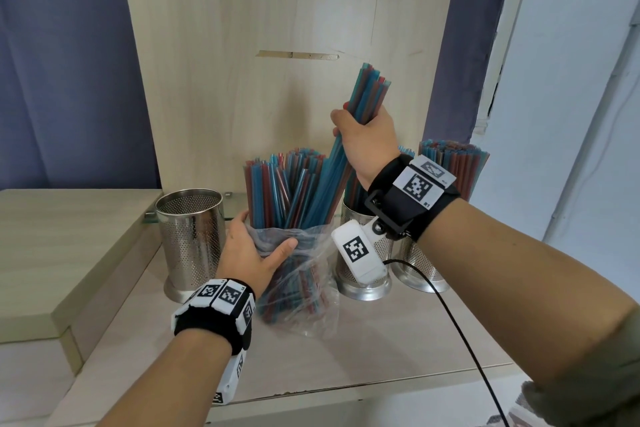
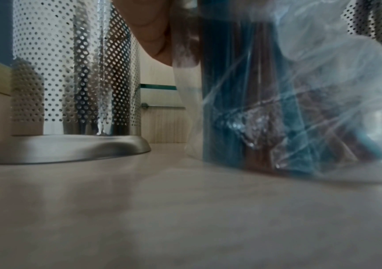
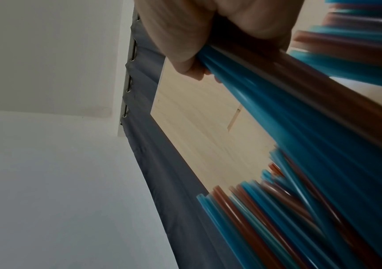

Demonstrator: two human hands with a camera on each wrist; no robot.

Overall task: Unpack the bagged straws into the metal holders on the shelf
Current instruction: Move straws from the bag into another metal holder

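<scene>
A clear plastic bag [image 1: 308,291] of blue and red straws [image 1: 287,191] stands upright on the wooden shelf [image 1: 363,350]. My left hand [image 1: 249,250] grips the bag around its upper part; the bag [image 2: 300,109] fills the right of the left wrist view. My right hand [image 1: 363,142] holds a bundle of straws [image 1: 367,94], lifted partly above the bag and tilted right; the bundle [image 3: 277,109] crosses the right wrist view. An empty perforated metal holder [image 1: 188,239] stands left of the bag. Two holders [image 1: 367,267] [image 1: 422,263] on the right hold straws.
A raised wooden step [image 1: 69,253] borders the shelf on the left. A black cable [image 1: 460,333] runs from my right wrist over the shelf's front edge. The wooden back panel [image 1: 277,45] stands close behind the holders, with blue curtains on both sides.
</scene>
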